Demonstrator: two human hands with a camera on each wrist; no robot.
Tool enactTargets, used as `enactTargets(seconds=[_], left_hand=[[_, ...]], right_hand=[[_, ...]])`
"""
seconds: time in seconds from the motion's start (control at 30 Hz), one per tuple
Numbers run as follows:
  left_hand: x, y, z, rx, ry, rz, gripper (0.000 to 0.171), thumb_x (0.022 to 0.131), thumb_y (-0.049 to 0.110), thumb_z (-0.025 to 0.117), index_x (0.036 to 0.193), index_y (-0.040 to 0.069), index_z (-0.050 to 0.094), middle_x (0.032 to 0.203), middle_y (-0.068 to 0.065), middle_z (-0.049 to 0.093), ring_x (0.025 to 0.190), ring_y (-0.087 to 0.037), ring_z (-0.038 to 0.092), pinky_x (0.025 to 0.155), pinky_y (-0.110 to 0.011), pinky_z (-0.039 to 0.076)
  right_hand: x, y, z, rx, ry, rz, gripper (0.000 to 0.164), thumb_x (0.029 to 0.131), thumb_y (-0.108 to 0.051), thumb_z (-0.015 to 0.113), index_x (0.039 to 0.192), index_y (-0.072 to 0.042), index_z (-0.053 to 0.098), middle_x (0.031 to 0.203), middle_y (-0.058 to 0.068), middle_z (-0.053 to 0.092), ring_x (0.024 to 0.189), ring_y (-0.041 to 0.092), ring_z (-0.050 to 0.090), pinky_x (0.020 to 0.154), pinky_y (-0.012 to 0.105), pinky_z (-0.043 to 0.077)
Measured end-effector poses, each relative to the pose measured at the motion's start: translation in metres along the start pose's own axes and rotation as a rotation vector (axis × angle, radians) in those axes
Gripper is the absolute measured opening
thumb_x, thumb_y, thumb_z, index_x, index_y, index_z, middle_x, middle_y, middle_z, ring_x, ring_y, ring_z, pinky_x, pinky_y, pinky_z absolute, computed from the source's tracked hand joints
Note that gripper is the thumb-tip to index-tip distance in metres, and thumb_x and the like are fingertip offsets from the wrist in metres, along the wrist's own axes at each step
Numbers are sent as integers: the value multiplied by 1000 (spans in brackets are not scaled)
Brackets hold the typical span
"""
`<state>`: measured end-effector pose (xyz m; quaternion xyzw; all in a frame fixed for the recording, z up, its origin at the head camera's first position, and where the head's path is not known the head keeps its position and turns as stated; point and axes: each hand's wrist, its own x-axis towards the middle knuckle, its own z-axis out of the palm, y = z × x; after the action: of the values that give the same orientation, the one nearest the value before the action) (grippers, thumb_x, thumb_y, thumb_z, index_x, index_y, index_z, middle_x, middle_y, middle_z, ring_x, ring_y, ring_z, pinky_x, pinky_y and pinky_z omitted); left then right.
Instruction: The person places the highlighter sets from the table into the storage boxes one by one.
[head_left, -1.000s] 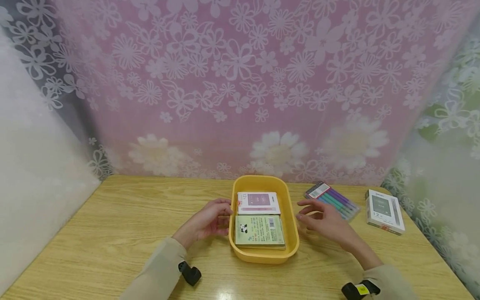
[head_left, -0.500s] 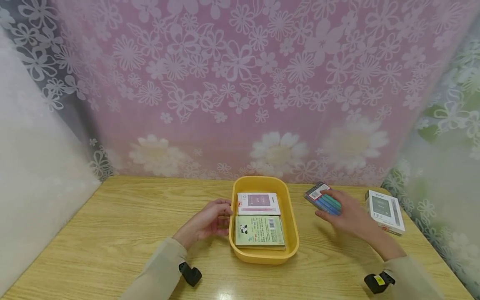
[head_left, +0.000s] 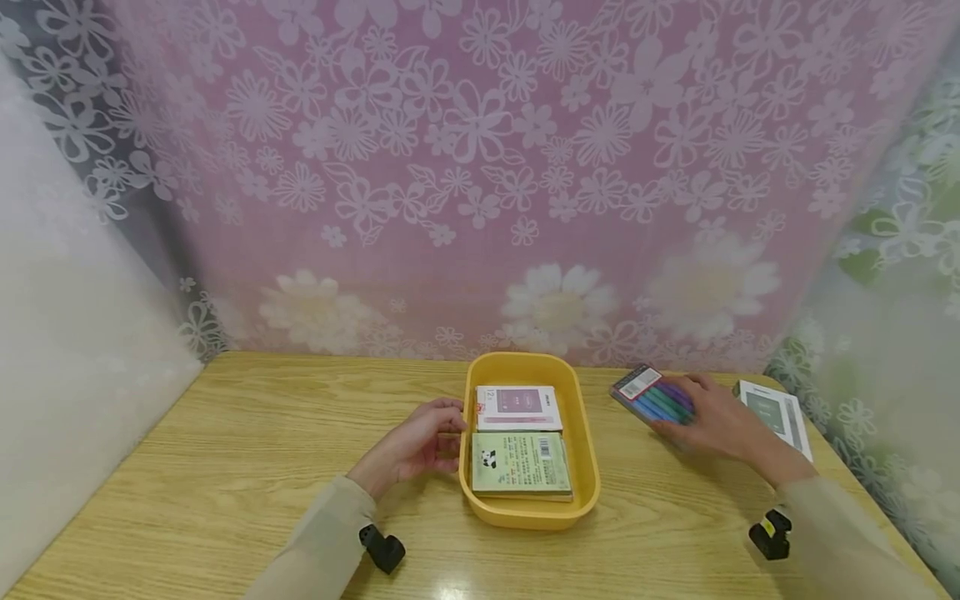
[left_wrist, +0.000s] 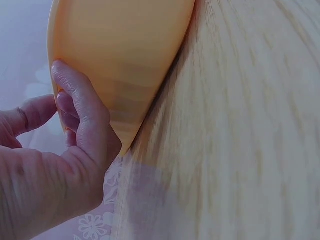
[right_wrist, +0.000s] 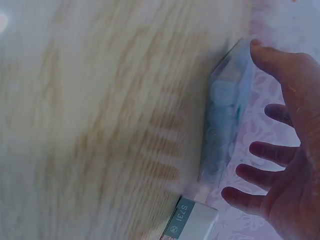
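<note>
A yellow plastic bin [head_left: 585,467] stands on the table, holding a white-and-purple box [head_left: 517,408] and a green panda-printed booklet [head_left: 517,462]. My left hand [head_left: 423,446] is at the bin's left side, curled fingers and thumb at its rim, as the left wrist view also shows. My right hand [head_left: 712,417] is over the right end of a clear pack of coloured pens [head_left: 651,400]. In the right wrist view the thumb [right_wrist: 270,59] meets one edge of the pack, while the other fingers [right_wrist: 260,175] are spread beside it.
A white box [head_left: 780,417] with a green panel lies right of the pen pack, partly behind my right hand. A floral curtain [head_left: 480,167] hangs along the wooden table's [head_left: 300,433] back edge, with more curtain at both sides.
My right hand has moved right, from beside the bin to the pen pack, and now covers its right end. The left hand and bin have stayed in place.
</note>
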<state>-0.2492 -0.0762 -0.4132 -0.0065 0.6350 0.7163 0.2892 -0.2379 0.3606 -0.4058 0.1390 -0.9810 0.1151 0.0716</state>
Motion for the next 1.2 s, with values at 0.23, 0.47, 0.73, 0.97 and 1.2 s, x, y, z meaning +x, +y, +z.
enactTargets(seconds=[0.23, 0.47, 0.73, 0.97, 1.2], left_hand=[[1, 0, -2, 2, -7, 5, 48, 89, 12, 56, 134, 7, 42, 94, -4, 57, 66, -9, 54, 55, -24, 55], [0, 0, -3, 5, -19, 16, 50, 90, 13, 56, 136, 5, 41, 94, -4, 58, 66, -9, 54, 55, -23, 55], [0, 0, -3, 7, -23, 16, 50, 90, 13, 56, 137, 5, 41, 93, -3, 58, 66, -9, 55, 55, -23, 55], [-1, 1, -2, 10, -18, 13, 49, 90, 13, 55, 137, 5, 41, 95, -3, 58, 68, -10, 56, 56, -24, 55], [-3, 1, -3, 16, -18, 11, 50, 91, 13, 55, 138, 5, 42, 98, -4, 60, 68, -10, 57, 57, -24, 56]], right_hand=[[6, 4, 8, -39, -128, 61, 96, 83, -63, 72, 151, -3, 42, 137, 42, 48, 102, 50, 62, 74, 58, 54], [10, 1, 11, -75, -115, 45, 88, 82, -58, 74, 147, -5, 46, 111, 33, 62, 83, 35, 62, 64, 45, 50], [13, -1, 13, -91, -136, 81, 87, 81, -59, 73, 144, -6, 45, 110, 34, 60, 86, 39, 59, 65, 46, 48], [13, -3, 12, -99, -158, 100, 92, 82, -61, 72, 147, -4, 40, 116, 37, 56, 90, 44, 57, 67, 53, 50], [10, -4, 15, -122, -138, 106, 94, 82, -63, 70, 148, -4, 40, 118, 37, 55, 91, 45, 57, 67, 54, 51]])
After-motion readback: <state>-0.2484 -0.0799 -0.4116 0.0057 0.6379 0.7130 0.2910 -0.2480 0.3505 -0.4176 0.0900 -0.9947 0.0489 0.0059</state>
